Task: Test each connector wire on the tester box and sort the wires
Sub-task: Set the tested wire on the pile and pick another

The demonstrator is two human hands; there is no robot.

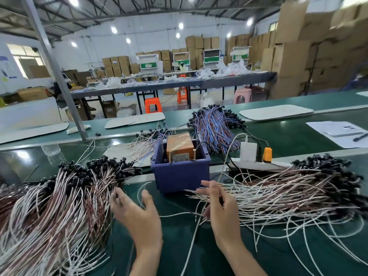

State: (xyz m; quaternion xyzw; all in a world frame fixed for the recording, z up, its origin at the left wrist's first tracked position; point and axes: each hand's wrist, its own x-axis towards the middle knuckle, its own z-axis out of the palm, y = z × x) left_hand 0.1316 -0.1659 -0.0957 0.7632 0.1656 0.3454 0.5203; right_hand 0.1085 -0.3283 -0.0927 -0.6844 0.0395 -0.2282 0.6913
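The orange tester box [180,145] sits inside a blue bin [180,176] at the middle of the green bench. A big pile of white and brown connector wires [59,212] with black plugs lies to the left. A similar spread pile [288,194] lies to the right. My left hand [137,214] hovers beside the left pile with its fingers spread and nothing visibly held. My right hand [219,208] reaches with straight fingers onto the bare ends of the right pile, just in front of the bin. A loose white wire [191,242] runs out from under it.
Behind the bin lies a bundle of blue and red wires [215,128]. A white power strip [258,165] with a white adapter [248,151] and an orange plug [267,154] sits right of the bin. Papers [338,132] lie far right; a metal post [79,120] stands back left.
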